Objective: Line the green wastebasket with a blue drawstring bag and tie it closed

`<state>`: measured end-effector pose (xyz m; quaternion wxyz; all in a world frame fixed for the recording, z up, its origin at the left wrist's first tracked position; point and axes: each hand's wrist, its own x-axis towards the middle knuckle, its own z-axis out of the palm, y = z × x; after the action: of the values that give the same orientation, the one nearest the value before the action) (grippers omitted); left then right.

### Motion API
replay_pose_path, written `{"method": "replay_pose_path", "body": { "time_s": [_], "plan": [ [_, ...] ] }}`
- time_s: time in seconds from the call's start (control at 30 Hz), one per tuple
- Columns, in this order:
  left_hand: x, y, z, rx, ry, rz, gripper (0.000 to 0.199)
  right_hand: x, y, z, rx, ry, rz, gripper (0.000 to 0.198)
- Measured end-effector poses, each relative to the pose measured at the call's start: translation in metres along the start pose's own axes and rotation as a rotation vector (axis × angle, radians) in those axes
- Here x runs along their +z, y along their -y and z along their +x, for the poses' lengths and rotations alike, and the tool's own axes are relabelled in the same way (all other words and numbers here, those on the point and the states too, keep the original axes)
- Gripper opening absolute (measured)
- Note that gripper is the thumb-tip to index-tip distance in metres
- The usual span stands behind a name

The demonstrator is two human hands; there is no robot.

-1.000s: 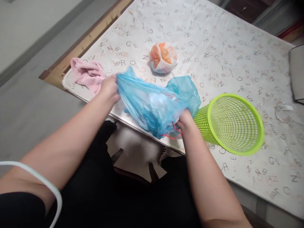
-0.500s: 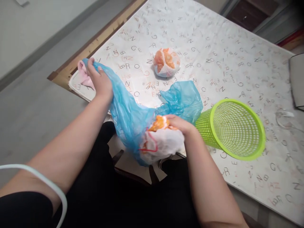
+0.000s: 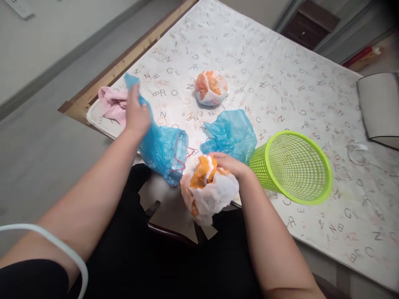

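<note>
My left hand (image 3: 137, 114) is closed round a blue plastic bag (image 3: 162, 149) with a red drawstring at its mouth, which hangs down to the right over the table's near edge. In my right hand (image 3: 230, 166) is a crumpled white and orange plastic bag (image 3: 215, 197), held off the table and apart from the blue one. My right fingers are partly hidden behind it. Beyond that hand lies a second blue plastic bag (image 3: 235, 131), crumpled on the table. Farther back sits a bundled orange and white plastic bag (image 3: 212, 89).
A green mesh basket (image 3: 296, 166) lies tilted on its side, its opening toward the right. A pink cloth (image 3: 112, 104) rests at the table's left corner. The table (image 3: 280, 91) has a letter-printed cover. A grey-white object (image 3: 380, 110) stands at the right edge.
The white and orange bag in my right hand has come out of the blue bag's mouth. The blue bag has swung left with my left hand, baring more of the pink cloth.
</note>
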<state>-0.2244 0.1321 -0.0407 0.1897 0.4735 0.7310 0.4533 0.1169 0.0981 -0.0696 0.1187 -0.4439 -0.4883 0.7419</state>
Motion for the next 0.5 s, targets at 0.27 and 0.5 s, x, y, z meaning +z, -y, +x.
{"method": "replay_pose_path", "body": {
  "time_s": [0.27, 0.5],
  "plan": [
    [0.041, 0.027, -0.01, 0.187, 0.213, -0.126, 0.047, -0.006, -0.001, 0.036, -0.284, -0.781, 0.813, 0.018],
    [0.035, -0.025, -0.028, 0.181, 0.296, -0.309, 0.033, 0.019, -0.021, 0.048, 0.029, -0.54, 0.399, 0.02]
  ]
}}
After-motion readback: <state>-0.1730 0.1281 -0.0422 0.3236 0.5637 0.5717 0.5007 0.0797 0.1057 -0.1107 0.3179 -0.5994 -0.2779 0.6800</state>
